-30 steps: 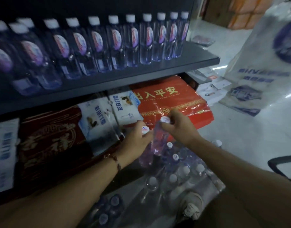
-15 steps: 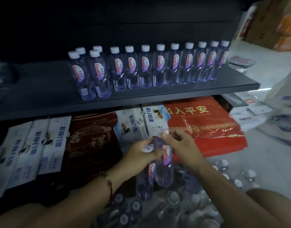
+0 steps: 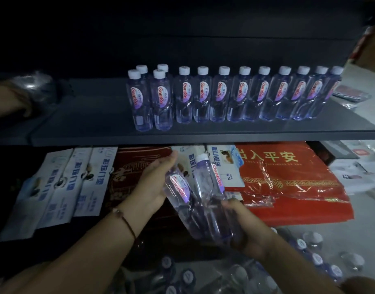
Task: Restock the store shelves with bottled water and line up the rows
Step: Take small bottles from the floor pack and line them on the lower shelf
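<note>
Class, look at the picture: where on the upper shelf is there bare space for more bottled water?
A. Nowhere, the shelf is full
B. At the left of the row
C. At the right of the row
B: the row of bottles fills the upper shelf toward its right end, and the left part is bare of bottles.

"Ganten" was printed in white on the red-purple oval labels of the shelf bottles (image 3: 222, 96) and of the two held bottles (image 3: 195, 198). Gold characters "出入平安" were shown on the red mat (image 3: 288, 179), with a line of small print beneath that could not be read. Blue characters were printed on the white packs (image 3: 76, 179), but could not be read with certainty.
</note>
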Demonstrator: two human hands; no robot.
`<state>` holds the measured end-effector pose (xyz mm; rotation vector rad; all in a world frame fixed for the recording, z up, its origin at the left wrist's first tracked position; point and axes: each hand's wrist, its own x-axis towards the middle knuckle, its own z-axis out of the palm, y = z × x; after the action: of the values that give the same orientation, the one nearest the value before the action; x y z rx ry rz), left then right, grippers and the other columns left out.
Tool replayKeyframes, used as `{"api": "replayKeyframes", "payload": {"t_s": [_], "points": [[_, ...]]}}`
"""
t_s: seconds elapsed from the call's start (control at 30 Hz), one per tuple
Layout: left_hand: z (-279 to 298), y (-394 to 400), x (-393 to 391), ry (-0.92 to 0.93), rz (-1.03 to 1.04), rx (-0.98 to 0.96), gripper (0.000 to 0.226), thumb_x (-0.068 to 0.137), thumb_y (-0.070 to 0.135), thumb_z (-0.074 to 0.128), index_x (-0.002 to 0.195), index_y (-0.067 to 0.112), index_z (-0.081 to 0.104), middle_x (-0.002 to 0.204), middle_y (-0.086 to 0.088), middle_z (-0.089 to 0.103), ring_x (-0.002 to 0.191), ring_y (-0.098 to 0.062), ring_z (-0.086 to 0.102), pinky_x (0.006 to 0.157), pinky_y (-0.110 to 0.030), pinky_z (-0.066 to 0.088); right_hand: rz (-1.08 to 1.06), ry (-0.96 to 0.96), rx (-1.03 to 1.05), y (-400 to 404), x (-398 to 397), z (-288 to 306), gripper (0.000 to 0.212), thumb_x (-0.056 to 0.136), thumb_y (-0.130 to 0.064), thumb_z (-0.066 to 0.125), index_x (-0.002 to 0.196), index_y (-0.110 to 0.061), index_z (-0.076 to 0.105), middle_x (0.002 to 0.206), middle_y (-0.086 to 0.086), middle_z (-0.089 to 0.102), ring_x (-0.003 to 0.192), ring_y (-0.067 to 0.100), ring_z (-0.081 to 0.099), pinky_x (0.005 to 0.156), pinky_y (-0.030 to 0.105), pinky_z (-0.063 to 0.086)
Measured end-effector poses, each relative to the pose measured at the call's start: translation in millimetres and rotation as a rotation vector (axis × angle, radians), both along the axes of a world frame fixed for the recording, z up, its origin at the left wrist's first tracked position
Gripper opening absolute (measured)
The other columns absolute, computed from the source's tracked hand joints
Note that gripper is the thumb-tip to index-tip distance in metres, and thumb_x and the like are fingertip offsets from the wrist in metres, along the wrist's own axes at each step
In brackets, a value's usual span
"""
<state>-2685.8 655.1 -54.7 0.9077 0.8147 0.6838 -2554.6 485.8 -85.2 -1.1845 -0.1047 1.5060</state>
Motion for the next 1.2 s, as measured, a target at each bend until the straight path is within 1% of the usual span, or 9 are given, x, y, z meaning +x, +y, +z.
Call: {"api": "replayKeyframes", "payload": {"t_s": [0.07, 0.13, 0.3, 0.47, 0.63, 0.73, 0.83, 1.0, 1.2], "points": [[4.2, 3.2, -2.0, -0.007, 0.034, 0.016, 0.049, 0.067, 0.046, 0.078, 0.096, 0.011, 0.06, 0.071, -0.003, 0.069, 0.058, -0.016, 0.066, 0.054, -0.026, 0.054, -0.024, 0.042, 0.016, 2.1, -10.6, 1.9, 0.063, 0.068, -0.019, 0.076, 0.126, 0.002, 0.064, 0.131, 0.025, 0.061, 0.126, 0.04, 0.054, 0.113, 0.056, 0.037], [7.4, -1.3, -2.2, -0.007, 0.058, 0.061, 0.049, 0.066, 0.048, 0.078, 0.095, 0.014, 0.059, 0.071, 0.0, 0.071, 0.061, -0.014, 0.069, 0.056, -0.027, 0.054, -0.042, 0.048, 0.048, 3.3, -17.2, 4.6, 0.06, 0.072, -0.021, 0.068, 0.127, 0.001, 0.062, 0.128, 0.026, 0.062, 0.12, 0.042, 0.057, 0.103, 0.058, 0.045], [-6.5, -28.5, -3.8, 0.053, -0.066, 0.134, 0.082, 0.057, 0.053, 0.093, 0.126, 0.036, 0.053, 0.118, -0.001, 0.072, 0.106, -0.027, 0.071, 0.092, -0.053, 0.057, -0.092, 0.029, 0.179, 6.8, -19.2, 12.6, 0.048, 0.085, -0.025, 0.058, 0.129, -0.005, 0.06, 0.123, 0.027, 0.066, 0.113, 0.045, 0.064, 0.098, 0.062, 0.049], [-14.6, -29.0, -16.0, 0.195, -0.111, 0.336, 0.054, 0.079, 0.024, 0.085, 0.122, 0.04, 0.057, 0.107, 0.001, 0.075, 0.094, -0.016, 0.075, 0.083, -0.043, 0.062, -0.054, -0.088, 0.178, 8.4, -20.8, 18.8, 0.039, 0.078, -0.022, 0.067, 0.114, -0.007, 0.068, 0.111, 0.022, 0.073, 0.108, 0.042, 0.066, 0.099, 0.058, 0.049], [6.3, -9.1, -34.0, 0.322, -0.076, 0.618, 0.066, 0.075, 0.026, 0.087, 0.123, 0.051, 0.05, 0.097, 0.014, 0.073, 0.089, 0.006, 0.069, 0.08, -0.027, 0.054, -0.027, -0.383, 0.21, 18.8, -27.4, 25.0, 0.036, 0.073, -0.027, 0.075, 0.107, -0.014, 0.074, 0.102, 0.013, 0.075, 0.083, 0.023, 0.072, 0.069, 0.034, 0.057], [23.1, 3.8, -47.1, 0.34, -0.063, 0.678, 0.054, 0.079, 0.027, 0.084, 0.109, 0.052, 0.046, 0.1, 0.022, 0.066, 0.083, 0.02, 0.061, 0.071, -0.018, 0.044, -0.033, -0.498, 0.226, 28.0, -26.3, 32.2, 0.028, 0.075, -0.034, 0.078, 0.099, -0.019, 0.077, 0.102, 0.012, 0.076, 0.083, 0.023, 0.074, 0.071, 0.036, 0.057], [30.6, 16.7, -56.2, 0.348, -0.034, 0.711, 0.057, 0.08, 0.028, 0.084, 0.112, 0.051, 0.042, 0.098, 0.025, 0.063, 0.08, 0.025, 0.057, 0.071, -0.018, 0.042, -0.022, -0.57, 0.26, 48.3, -21.7, 36.9, 0.033, 0.083, -0.034, 0.071, 0.111, -0.016, 0.074, 0.111, 0.012, 0.074, 0.101, 0.03, 0.071, 0.087, 0.046, 0.055], [33.0, 37.1, -60.9, 0.375, 0.006, 0.774, 0.068, 0.08, 0.033, 0.083, 0.128, 0.049, 0.037, 0.1, 0.025, 0.062, 0.083, 0.027, 0.054, 0.069, -0.016, 0.04, -0.084, -0.877, 0.345, 115.2, -2.3, 58.6, 0.024, 0.088, -0.02, 0.072, 0.109, -0.01, 0.072, 0.107, 0.011, 0.075, 0.102, 0.028, 0.071, 0.093, 0.042, 0.055], [38.1, 57.2, -56.1, 0.378, 0.033, 0.827, 0.069, 0.081, 0.034, 0.081, 0.13, 0.051, 0.036, 0.1, 0.025, 0.066, 0.085, 0.014, 0.062, 0.073, -0.021, 0.048, -0.154, -1.224, 0.216, 192.5, 38.6, 69.5, 0.027, 0.08, -0.022, 0.083, 0.1, -0.012, 0.068, 0.097, 0.002, 0.076, 0.09, 0.022, 0.072, 0.08, 0.036, 0.057]]}}
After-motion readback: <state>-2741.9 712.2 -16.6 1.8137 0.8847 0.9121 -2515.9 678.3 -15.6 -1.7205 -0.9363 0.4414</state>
